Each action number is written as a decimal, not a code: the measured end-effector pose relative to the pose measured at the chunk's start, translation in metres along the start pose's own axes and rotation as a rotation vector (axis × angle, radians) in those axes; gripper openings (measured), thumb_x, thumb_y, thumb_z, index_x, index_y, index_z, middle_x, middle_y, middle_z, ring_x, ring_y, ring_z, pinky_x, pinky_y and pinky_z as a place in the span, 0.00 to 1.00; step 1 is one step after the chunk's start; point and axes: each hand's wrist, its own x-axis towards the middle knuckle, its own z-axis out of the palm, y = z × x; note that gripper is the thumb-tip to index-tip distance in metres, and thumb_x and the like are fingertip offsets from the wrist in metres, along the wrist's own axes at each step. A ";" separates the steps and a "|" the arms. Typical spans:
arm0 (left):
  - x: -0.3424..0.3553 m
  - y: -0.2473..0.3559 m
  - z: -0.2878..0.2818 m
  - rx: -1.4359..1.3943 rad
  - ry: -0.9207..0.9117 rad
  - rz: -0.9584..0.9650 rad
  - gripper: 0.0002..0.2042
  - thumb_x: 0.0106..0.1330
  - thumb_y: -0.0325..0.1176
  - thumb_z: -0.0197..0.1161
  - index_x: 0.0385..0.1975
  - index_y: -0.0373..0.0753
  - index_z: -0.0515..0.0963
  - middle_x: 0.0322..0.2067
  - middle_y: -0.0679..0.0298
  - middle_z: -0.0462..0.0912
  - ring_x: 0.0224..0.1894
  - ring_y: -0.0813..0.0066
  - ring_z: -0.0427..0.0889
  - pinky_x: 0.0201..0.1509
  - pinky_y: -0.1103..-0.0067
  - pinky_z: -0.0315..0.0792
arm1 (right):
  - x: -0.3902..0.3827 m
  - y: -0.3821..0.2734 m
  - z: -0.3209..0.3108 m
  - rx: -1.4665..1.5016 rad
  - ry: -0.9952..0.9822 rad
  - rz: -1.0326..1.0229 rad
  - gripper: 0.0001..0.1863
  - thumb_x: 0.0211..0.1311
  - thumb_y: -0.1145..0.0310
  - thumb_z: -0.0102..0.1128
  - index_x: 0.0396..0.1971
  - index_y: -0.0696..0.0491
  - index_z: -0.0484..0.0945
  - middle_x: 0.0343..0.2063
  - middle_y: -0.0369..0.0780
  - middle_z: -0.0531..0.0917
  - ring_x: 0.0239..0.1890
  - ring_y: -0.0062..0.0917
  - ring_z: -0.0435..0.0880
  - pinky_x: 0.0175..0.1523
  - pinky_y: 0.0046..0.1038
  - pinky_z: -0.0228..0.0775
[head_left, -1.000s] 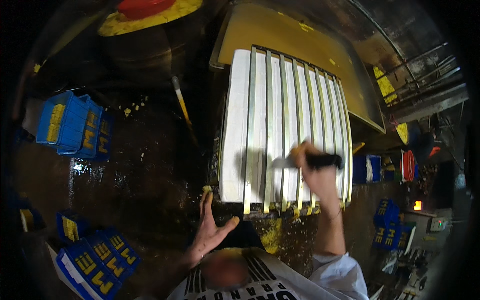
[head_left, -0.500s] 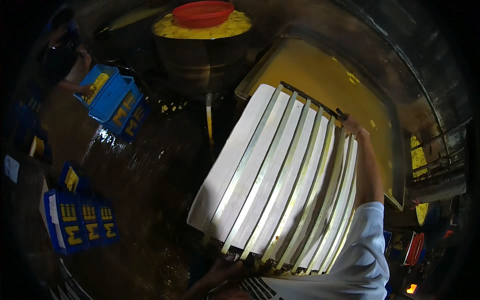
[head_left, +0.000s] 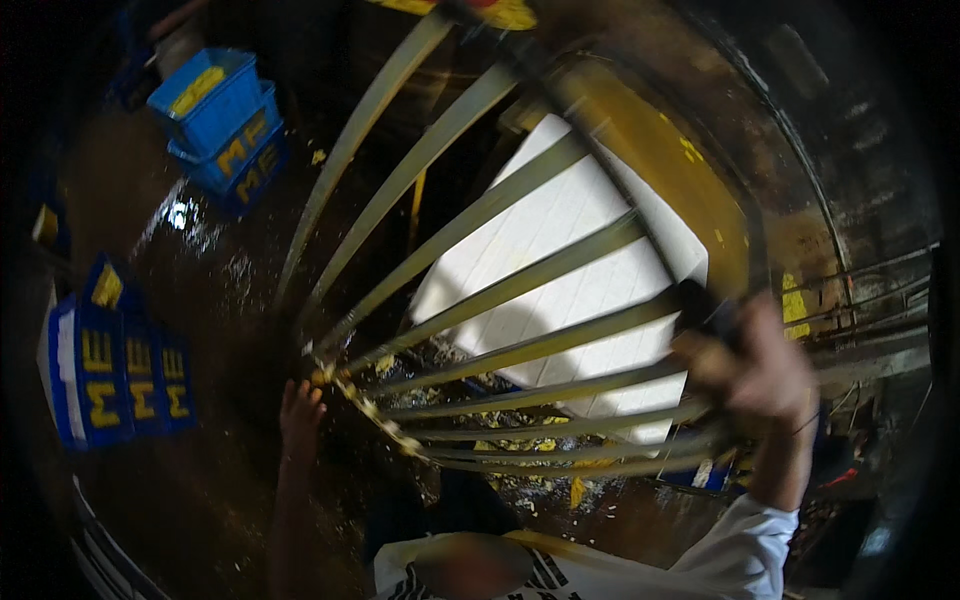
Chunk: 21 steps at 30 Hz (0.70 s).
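Observation:
A rack of long metal slats (head_left: 490, 285) fans across the middle, tilted and blurred by motion. Its dark rail (head_left: 625, 185) runs along the far side. At that rail's right end, my right hand (head_left: 765, 365) is closed around the dark bar. Beside the left end of the rack's nearer rail, my left hand (head_left: 300, 415) has its fingers stretched out; whether they touch the rail is unclear. Behind the slats a white flat slab (head_left: 540, 200) with faint parallel lines leans at the edge of a vat of yellowish-brown liquid (head_left: 640, 110).
Stacked blue crates (head_left: 215, 125) with yellow pieces stand at the far left. More blue crates (head_left: 120, 370) are at the left. Wet floor (head_left: 210, 260) lies between, and yellow scraps (head_left: 540, 450) are scattered under the rack. Pipes (head_left: 870, 265) run along the right.
The slatted rack has come off the white slab and swung up toward me and left. The slab stays behind, by the vat. My left hand has moved left and up.

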 end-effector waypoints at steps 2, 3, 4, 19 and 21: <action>-0.010 -0.010 -0.010 0.216 0.184 -0.172 0.30 0.74 0.34 0.53 0.73 0.46 0.51 0.64 0.56 0.68 0.59 0.62 0.74 0.60 0.66 0.74 | 0.003 -0.041 0.088 0.255 -0.301 0.114 0.16 0.62 0.62 0.60 0.40 0.60 0.79 0.21 0.44 0.82 0.23 0.29 0.83 0.32 0.33 0.76; -0.018 -0.012 -0.020 0.333 0.271 -0.253 0.30 0.73 0.34 0.53 0.73 0.47 0.51 0.63 0.56 0.69 0.60 0.62 0.74 0.60 0.65 0.74 | 0.009 -0.054 0.142 0.451 -0.294 0.202 0.16 0.63 0.63 0.58 0.37 0.63 0.76 0.20 0.49 0.81 0.22 0.37 0.83 0.31 0.39 0.75; -0.028 -0.029 -0.043 0.244 0.218 -0.257 0.29 0.72 0.32 0.56 0.71 0.45 0.54 0.59 0.57 0.71 0.53 0.65 0.76 0.52 0.69 0.75 | 0.016 -0.054 0.201 0.376 -0.033 0.053 0.16 0.63 0.64 0.57 0.36 0.66 0.74 0.19 0.52 0.79 0.22 0.44 0.82 0.31 0.43 0.74; -0.443 -0.163 -0.234 0.562 0.932 -0.988 0.23 0.68 0.35 0.63 0.60 0.42 0.64 0.47 0.55 0.75 0.45 0.61 0.78 0.56 0.60 0.78 | 0.177 0.044 0.641 0.660 -0.253 0.749 0.20 0.61 0.65 0.56 0.41 0.70 0.77 0.34 0.57 0.83 0.41 0.47 0.82 0.47 0.42 0.73; -0.402 -0.160 -0.205 0.568 0.886 -0.970 0.27 0.67 0.34 0.63 0.64 0.40 0.62 0.53 0.55 0.72 0.46 0.60 0.79 0.46 0.66 0.78 | 0.131 0.110 0.664 0.740 -0.130 0.789 0.18 0.60 0.68 0.54 0.42 0.69 0.77 0.33 0.56 0.83 0.40 0.45 0.82 0.46 0.40 0.72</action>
